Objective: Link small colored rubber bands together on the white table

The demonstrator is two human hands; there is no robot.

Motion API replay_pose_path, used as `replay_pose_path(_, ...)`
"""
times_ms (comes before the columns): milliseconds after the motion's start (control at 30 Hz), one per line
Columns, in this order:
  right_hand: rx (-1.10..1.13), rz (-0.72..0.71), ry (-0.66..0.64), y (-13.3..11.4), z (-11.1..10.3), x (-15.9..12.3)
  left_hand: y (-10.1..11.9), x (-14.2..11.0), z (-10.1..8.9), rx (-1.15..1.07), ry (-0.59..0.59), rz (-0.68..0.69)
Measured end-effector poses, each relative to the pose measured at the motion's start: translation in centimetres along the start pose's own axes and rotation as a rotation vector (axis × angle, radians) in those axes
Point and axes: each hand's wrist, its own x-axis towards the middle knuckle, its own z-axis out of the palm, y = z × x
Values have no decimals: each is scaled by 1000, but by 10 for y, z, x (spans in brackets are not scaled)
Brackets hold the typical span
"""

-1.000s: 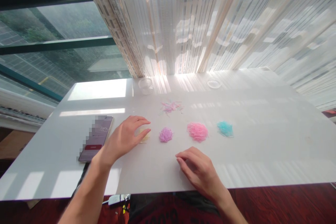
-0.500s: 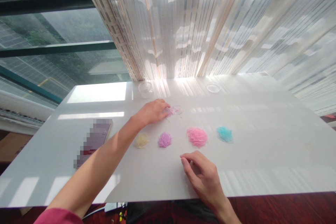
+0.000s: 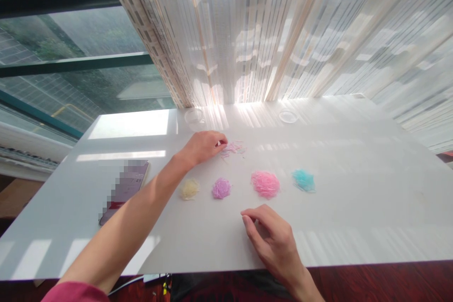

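Observation:
My left hand [image 3: 209, 146] is at the left edge of a loose scatter of thin pink and purple strips [image 3: 233, 147], thumb and index finger pinched together. Whatever lies between those tips is too small to make out. Closer to me, four-colour sorting shows as separate heaps of short strips: pale yellow [image 3: 190, 189], purple [image 3: 221, 188], pink [image 3: 265, 184] and turquoise [image 3: 304, 180]. My right hand [image 3: 272, 238] rests on the table just below the pink heap, fingers curled and thumb tip against the index finger. Anything in that pinch cannot be seen.
The white table [image 3: 361, 198] has a phone [image 3: 132, 181] on its left side, partly behind my left forearm. Two clear round dishes or lids, one at left [image 3: 194, 117] and one at right [image 3: 288, 116], lie near the curtain [image 3: 240, 33] along the back edge.
My left hand has drawn slightly left and its fingers have closed into a pinch, uncovering more of the scattered strips. My right hand stays nearly still.

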Motion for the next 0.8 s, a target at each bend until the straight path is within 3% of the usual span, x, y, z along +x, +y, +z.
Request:
replay_pose_path(233, -6, 9, 5, 0, 1, 0, 4, -12, -13, -109, 134, -13)
replay_pose_path(333, -7, 12, 4, 0, 1, 1, 17, -35, -19, -366, 284, -38)
replay_pose_path(433, -6, 11, 9, 0, 1, 1, 39, -68, -16, -564, 361, -84)
replay_pose_path(533, 12, 10, 17, 1, 0, -1, 62, -102, 1, -661, 386, -129)
replay_pose_path(633, 31, -4, 18, 1, -1, -1, 82, -128, 27, -623, 389, -158)
replay_pose_path(800, 11, -14, -26, 1, -1, 1, 96, -146, 58, -454, 370, -111)
